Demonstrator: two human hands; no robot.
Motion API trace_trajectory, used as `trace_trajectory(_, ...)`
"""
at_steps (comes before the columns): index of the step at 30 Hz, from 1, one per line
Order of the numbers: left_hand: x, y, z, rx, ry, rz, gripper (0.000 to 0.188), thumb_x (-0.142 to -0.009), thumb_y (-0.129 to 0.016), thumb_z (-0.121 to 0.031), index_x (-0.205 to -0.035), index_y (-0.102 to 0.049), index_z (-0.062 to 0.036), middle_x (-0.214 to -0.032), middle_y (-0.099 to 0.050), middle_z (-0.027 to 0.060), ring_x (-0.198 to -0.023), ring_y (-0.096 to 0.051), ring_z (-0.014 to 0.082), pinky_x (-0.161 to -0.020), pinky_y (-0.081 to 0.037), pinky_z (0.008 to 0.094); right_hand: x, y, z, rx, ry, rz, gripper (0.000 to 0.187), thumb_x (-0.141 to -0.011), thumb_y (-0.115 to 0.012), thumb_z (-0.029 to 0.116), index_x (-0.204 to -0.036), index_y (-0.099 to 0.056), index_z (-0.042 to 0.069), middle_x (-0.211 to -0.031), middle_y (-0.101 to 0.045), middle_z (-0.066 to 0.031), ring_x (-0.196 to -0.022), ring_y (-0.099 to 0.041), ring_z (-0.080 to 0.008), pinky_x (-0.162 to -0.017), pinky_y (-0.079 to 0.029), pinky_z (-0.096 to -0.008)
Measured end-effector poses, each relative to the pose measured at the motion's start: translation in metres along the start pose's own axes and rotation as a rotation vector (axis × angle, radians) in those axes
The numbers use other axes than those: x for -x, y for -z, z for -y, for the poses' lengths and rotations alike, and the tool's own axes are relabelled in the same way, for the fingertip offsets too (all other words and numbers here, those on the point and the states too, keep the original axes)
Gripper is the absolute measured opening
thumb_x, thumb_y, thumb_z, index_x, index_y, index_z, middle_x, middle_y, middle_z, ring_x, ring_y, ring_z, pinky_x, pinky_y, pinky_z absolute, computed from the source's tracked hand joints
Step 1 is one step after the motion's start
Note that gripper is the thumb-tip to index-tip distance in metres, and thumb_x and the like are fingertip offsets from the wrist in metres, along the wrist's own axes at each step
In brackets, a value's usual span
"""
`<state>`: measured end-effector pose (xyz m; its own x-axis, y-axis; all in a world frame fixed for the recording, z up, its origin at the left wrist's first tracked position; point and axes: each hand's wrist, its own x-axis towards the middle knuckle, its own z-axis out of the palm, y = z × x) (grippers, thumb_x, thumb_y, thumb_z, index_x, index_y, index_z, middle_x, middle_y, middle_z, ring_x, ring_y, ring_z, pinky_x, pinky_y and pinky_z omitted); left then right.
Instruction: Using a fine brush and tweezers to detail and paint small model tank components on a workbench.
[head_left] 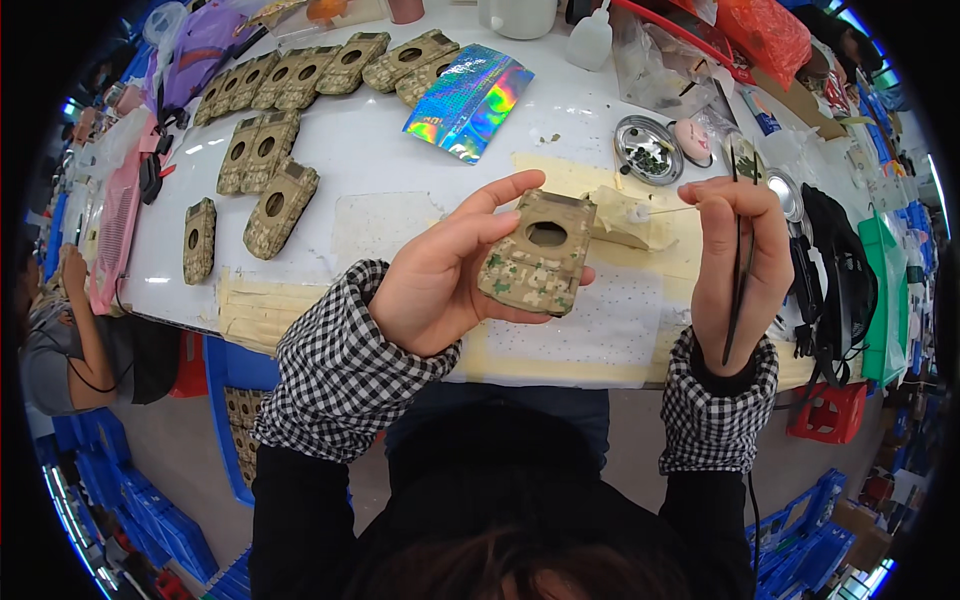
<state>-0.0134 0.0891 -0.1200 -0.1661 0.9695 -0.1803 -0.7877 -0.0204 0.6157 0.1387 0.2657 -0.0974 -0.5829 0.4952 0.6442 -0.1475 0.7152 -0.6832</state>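
Note:
My left hand is wrapped round a camouflage model tank hull, tilted so its top with the round hole shows. In my right hand a thin stick is pinched between thumb and finger. Its tip is at a small white blob on a block covered in yellowish tape. Black tweezers also lie in that hand, pointing away from me. Beyond the block stands a round metal dish with small dark green bits.
Several matching hulls stand at the back left, partly behind a shiny holographic pouch. A white squeeze bottle is at the back. At right are a black bag and green tray. A blue crate holds more hulls below left.

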Motion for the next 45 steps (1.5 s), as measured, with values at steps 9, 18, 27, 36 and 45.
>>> trace_trajectory(9, 0.000, 0.003, -0.003, 0.088, -0.106, 0.005, 0.051, -0.103, -0.027, -0.024, -0.150, -0.015, -0.0085, -0.143, -0.034, 0.0279, -0.120, -0.053, 0.0404, -0.069, -0.064, 0.0361, -0.003, -0.003, -0.018, 0.453, 0.192, 0.146, 0.016, -0.079, -0.073, 0.004, -0.091, -0.063, 0.002, -0.081, -0.060, -0.0111, -0.073, -0.058, -0.0270, -0.065, -0.046, -0.0331)
trace_trajectory(18, 0.000, 0.009, -0.005, 0.053, -0.183, -0.002, 0.049, -0.104, -0.028, -0.028, -0.148, -0.022, -0.0069, -0.142, -0.038, 0.0260, -0.121, -0.053, 0.0379, -0.074, -0.064, 0.0357, 0.034, 0.015, 0.019, -0.090, -0.048, 0.276, 0.044, -0.092, -0.064, 0.024, -0.121, -0.051, -0.007, -0.110, -0.060, -0.0189, -0.104, -0.064, -0.0272, -0.092, -0.046, -0.0345)
trace_trajectory(27, -0.001, 0.015, -0.006, 0.064, -0.171, 0.046, 0.047, -0.103, -0.032, -0.029, -0.144, -0.025, -0.0071, -0.132, -0.052, 0.0182, -0.115, -0.059, 0.0313, -0.086, -0.059, 0.0402, 0.034, -0.007, 0.003, -0.280, -0.304, 0.627, 0.020, -0.086, -0.070, 0.006, -0.103, -0.065, -0.003, -0.091, -0.069, -0.0097, -0.083, -0.067, -0.0162, -0.075, -0.052, -0.0274)
trace_trajectory(36, 0.001, 0.011, -0.002, 0.060, -0.190, -0.060, 0.049, -0.104, -0.027, -0.028, -0.146, -0.025, -0.0030, -0.141, -0.039, 0.0265, -0.122, -0.051, 0.0387, -0.077, -0.063, 0.0379, 0.044, -0.023, -0.004, -0.388, -0.536, 0.500, 0.011, -0.090, -0.066, 0.006, -0.090, -0.060, -0.003, -0.083, -0.063, -0.0067, -0.078, -0.064, -0.0121, -0.070, -0.052, -0.0246)
trace_trajectory(45, 0.001, 0.012, -0.002, 0.056, -0.198, -0.052, 0.050, -0.103, -0.026, -0.027, -0.146, -0.024, -0.0030, -0.141, -0.039, 0.0275, -0.123, -0.050, 0.0409, -0.078, -0.063, 0.0385, 0.042, -0.031, -0.003, -0.344, -0.407, 0.510, 0.010, -0.088, -0.067, 0.006, -0.089, -0.062, -0.003, -0.081, -0.063, -0.0070, -0.075, -0.063, -0.0124, -0.067, -0.052, -0.0244)
